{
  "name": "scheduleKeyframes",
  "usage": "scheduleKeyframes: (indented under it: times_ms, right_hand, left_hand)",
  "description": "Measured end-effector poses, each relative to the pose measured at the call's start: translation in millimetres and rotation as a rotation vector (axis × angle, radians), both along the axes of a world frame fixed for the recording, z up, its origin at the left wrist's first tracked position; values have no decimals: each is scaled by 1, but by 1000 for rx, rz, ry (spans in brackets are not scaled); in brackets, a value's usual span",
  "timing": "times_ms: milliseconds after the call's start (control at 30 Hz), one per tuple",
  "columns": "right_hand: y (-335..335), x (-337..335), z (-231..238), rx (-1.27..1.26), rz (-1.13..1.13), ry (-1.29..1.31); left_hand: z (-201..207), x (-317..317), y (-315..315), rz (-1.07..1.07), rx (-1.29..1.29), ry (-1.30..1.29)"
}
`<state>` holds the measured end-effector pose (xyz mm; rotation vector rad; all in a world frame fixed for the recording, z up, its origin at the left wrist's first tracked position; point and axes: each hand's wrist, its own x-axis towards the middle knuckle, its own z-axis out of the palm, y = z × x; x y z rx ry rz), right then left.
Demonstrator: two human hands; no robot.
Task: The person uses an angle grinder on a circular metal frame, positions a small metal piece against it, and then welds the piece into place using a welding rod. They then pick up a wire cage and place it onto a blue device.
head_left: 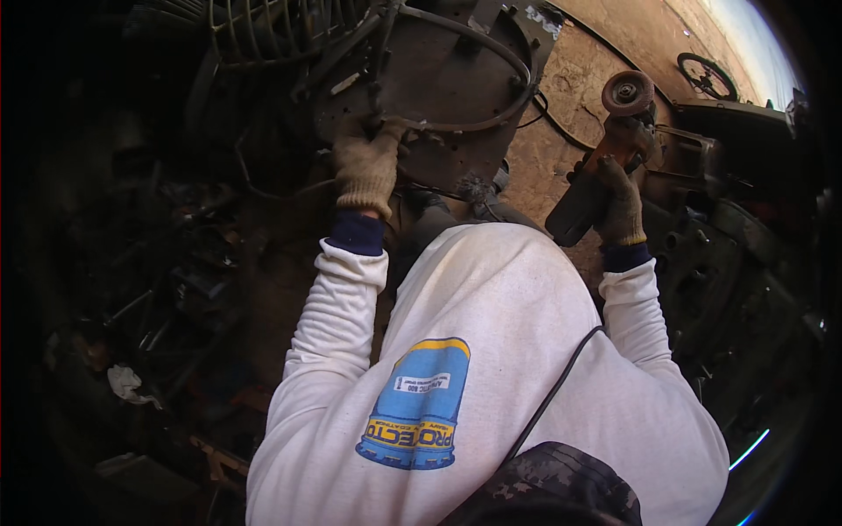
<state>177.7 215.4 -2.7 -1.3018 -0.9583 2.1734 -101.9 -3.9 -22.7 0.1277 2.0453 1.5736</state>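
**Hand and tool positions**

The left hand point(367, 167), gloved, is clenched on the curved metal rod point(491, 118) at the edge of the dark steel plate point(438, 79). The right hand point(621, 203), gloved, grasps the angle grinder point(605, 158) by its body; its disc points up, well apart from the plate, above the dirt floor point(570, 88).

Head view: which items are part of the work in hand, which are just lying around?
In hand:
- left hand, gloved, on the curved metal rod
- dark metal plate under the rod
- right hand, gloved, holding the angle grinder

Lying about:
- wire fan guard
- small wheel
- white rag
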Motion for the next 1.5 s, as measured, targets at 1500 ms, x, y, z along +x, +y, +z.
scheduleKeyframes:
  times_ms: [1500]
  right_hand:
    - [-19, -5, 3, 0, -83, -31]
  left_hand:
    - [-4, 10, 3, -116, -508, 508]
